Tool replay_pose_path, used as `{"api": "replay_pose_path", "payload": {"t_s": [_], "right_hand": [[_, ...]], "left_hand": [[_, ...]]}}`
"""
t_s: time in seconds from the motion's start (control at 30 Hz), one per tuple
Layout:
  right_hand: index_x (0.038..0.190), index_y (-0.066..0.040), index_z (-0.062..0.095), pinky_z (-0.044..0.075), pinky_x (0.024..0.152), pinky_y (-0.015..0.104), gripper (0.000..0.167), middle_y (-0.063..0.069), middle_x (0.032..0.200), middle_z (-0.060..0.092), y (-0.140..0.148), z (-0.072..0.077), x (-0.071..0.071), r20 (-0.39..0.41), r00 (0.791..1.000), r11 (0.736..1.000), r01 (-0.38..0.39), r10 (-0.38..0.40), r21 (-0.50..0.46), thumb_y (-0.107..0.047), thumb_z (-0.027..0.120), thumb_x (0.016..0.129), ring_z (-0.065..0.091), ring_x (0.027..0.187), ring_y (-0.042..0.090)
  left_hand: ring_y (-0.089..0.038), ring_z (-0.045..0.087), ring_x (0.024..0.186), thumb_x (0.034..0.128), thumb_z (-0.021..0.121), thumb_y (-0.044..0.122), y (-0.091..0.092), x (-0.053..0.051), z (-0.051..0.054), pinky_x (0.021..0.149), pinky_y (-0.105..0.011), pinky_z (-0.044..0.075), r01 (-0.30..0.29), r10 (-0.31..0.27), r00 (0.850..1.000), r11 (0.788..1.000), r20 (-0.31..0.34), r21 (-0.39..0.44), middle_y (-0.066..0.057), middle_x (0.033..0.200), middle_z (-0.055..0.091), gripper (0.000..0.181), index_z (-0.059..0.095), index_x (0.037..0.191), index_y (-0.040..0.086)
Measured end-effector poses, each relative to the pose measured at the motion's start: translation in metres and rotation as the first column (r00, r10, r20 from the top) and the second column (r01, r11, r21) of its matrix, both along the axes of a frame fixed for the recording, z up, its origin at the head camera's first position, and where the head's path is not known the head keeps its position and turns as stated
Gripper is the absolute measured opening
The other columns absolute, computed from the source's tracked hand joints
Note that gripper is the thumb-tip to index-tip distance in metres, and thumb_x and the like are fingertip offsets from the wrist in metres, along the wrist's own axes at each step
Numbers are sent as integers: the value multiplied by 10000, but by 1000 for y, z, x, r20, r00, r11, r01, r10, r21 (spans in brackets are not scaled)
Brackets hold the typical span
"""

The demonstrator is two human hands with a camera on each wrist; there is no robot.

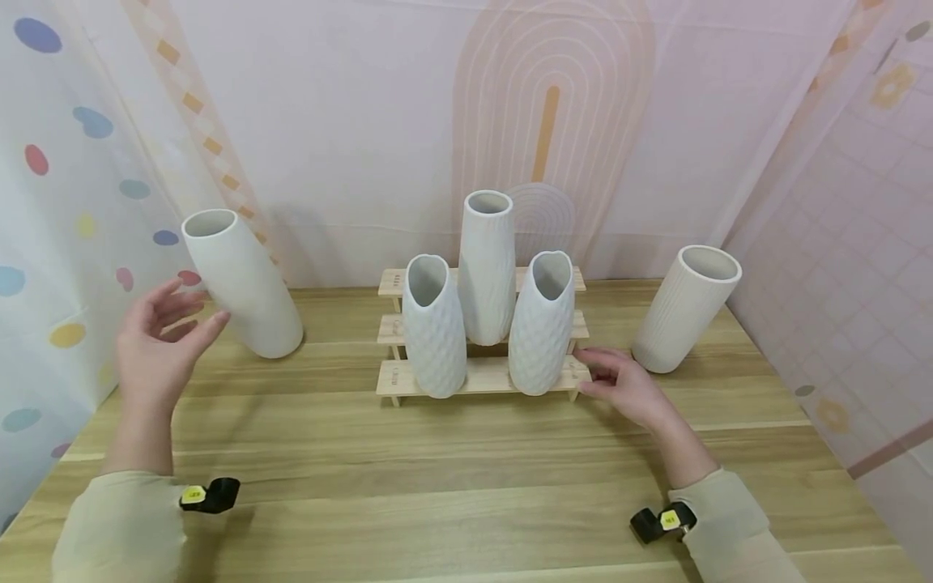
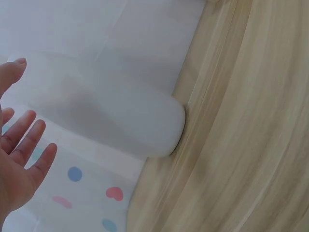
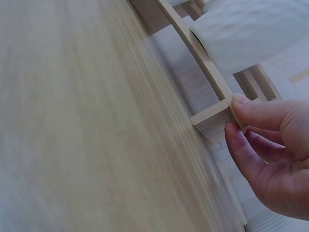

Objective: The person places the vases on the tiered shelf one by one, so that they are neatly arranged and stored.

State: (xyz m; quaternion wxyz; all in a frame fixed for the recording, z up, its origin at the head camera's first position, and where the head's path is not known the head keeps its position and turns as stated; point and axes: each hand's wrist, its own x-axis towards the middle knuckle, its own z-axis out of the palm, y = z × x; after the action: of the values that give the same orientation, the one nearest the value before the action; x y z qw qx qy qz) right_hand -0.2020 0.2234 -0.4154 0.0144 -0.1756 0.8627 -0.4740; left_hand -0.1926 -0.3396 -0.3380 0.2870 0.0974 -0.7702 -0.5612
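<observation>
My left hand (image 1: 158,344) is raised beside a tall smooth white vase (image 1: 246,287) on the left, its fingers spread and loosely bent. In the left wrist view, no finger curls round this vase (image 2: 140,116). At the centre is a three-tier wooden stand (image 1: 487,376). My right hand (image 1: 632,394) pinches the right end of its lowest tier, thumb above and a finger below in the right wrist view. That tier bears a dimpled white vase (image 1: 436,348) on the left and a matching vase (image 1: 539,348) on the right. Behind them rises a slender textured vase (image 1: 487,267).
A ribbed white vase (image 1: 683,312) is upright on the right of the wooden table (image 1: 437,486), just beyond my right hand. Patterned curtains (image 1: 350,121) border the table at the back and both sides.
</observation>
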Motion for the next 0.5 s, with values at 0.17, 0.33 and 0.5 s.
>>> {"api": "replay_pose_path", "payload": {"t_s": [0.17,0.33,0.5], "right_hand": [[1326,93,564,511,869,334,468,280,1353,513,-1,0,-1,1,1000,1000,2,-2,0,-26,715,899,589,1063,340],[1320,93,570,512,860,314,467,280,1341,520,-1,-1,-1,0,1000,1000,6,-6,-4,-24,721,894,594,1050,335],[1319,94,571,511,862,331,462,279,1343,521,0,-1,-1,-4,1000,1000,2,-2,-2,-23,717,897,585,1061,334]], "left_hand": [[-51,539,1118,801,808,23,-8,-3,-1,862,-100,456,14,-12,999,999,46,-52,142,1185,581,762,464,1459,196],[-77,448,1274,848,783,100,-13,-9,-4,1038,-203,396,65,-51,992,991,114,-121,79,1398,456,885,272,1559,232],[-118,306,1405,874,768,166,-14,-19,-6,1151,-386,297,116,-96,984,984,150,-133,-28,1556,327,981,108,1593,259]]}}
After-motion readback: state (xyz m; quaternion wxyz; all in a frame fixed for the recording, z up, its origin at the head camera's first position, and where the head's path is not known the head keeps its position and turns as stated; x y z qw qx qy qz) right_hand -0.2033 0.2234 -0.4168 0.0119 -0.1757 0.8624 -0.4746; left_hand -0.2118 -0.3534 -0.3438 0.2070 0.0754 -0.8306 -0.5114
